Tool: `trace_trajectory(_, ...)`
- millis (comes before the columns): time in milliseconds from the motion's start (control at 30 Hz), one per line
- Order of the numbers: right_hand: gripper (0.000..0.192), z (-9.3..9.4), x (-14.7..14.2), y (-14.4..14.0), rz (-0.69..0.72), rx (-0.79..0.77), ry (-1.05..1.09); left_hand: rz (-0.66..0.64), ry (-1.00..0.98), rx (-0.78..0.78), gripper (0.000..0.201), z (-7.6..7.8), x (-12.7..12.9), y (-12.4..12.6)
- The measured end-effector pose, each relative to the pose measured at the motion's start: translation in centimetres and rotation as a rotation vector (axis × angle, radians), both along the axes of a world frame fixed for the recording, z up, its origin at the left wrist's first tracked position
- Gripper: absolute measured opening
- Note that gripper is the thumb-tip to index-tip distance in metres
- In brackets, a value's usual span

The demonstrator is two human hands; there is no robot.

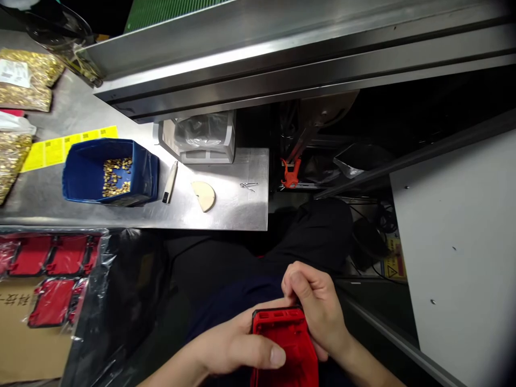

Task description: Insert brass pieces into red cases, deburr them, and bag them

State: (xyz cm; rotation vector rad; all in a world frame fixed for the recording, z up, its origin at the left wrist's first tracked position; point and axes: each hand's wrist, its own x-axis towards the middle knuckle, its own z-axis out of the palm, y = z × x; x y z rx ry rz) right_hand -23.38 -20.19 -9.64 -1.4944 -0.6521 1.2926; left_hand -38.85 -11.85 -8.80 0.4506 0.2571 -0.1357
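A red plastic case (pixel 296 349) with a black rim is held low in front of my lap, its hollow side facing up. My left hand (pixel 237 341) grips it from the left, thumb over the near wall and fingers beneath. My right hand (pixel 316 301) is closed at the upper right corner of the case, thumb pressed on curled fingers. Whatever it may pinch is hidden. On the metal bench, a blue bin (pixel 150 177) holds small brass pieces (pixel 115 185). Beside it lie a pale-handled knife (pixel 170 183), a cream half-disc (pixel 205 195) and tiny metal pins (pixel 249 186).
A metal beam (pixel 242 70) crosses above the bench (pixel 242 212). A clear plastic drawer (pixel 205 142) sits under it. Bags of brass pieces (pixel 30 80) lie at far left. Wrapped red cases (pixel 52 303) fill a carton at lower left. A white panel (pixel 463 231) stands right.
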Motion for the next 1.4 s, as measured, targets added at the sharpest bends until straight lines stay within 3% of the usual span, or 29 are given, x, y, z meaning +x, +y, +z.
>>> trace_trajectory(100,0.045,0.1,-0.2,0.1,-0.037,-0.017,0.010,-0.013,-0.004,0.000,0.057,0.1,0.1,0.2)
trace_trajectory(233,0.042,0.4,-0.1,0.2,0.043,0.035,0.183,-0.081,-0.033,0.059,0.047,0.2,0.3,0.7)
trace_trajectory(300,0.041,0.3,-0.1,0.1,0.050,0.056,0.151,-0.074,-0.025,0.051,0.048,0.2,0.4,0.7)
trace_trajectory(500,0.043,-0.1,-0.2,-0.6,-0.134,0.057,-0.035,-0.018,0.020,-0.020,0.054,0.3,0.3,0.4)
trace_trajectory(633,0.042,0.3,-0.1,-0.5,0.050,0.097,0.108,-0.059,0.018,-0.012,0.040,0.0,0.1,0.0)
trace_trajectory(700,0.043,0.4,-0.1,-0.4,0.085,0.118,0.081,-0.056,0.022,-0.016,0.039,-0.2,0.0,-0.1)
trace_trajectory(867,0.049,-0.3,-0.6,-0.8,-0.171,0.063,-0.154,0.020,0.047,-0.076,0.047,-0.2,-0.2,-0.3)
trace_trajectory(933,0.047,-0.3,-0.5,-0.8,-0.208,0.088,-0.198,0.025,0.056,-0.081,0.045,-0.2,-0.2,-0.2)
trace_trajectory(1100,0.046,0.1,-0.3,-0.8,0.030,0.164,-0.067,-0.047,0.027,-0.054,0.041,-0.4,-0.3,-0.3)
trace_trajectory(1167,0.049,-0.1,-0.5,-0.9,-0.087,0.141,-0.087,-0.031,0.046,-0.060,0.046,-0.5,-0.4,-0.4)
trace_trajectory(1300,0.057,-1.4,-0.6,-1.5,-0.505,0.105,-0.159,-0.001,0.053,-0.093,0.064,-0.6,-0.5,-0.6)
trace_trajectory(1400,0.058,-2.5,0.3,-1.8,-0.515,0.084,-0.148,0.003,0.023,-0.082,0.068,-0.7,-0.7,-0.5)
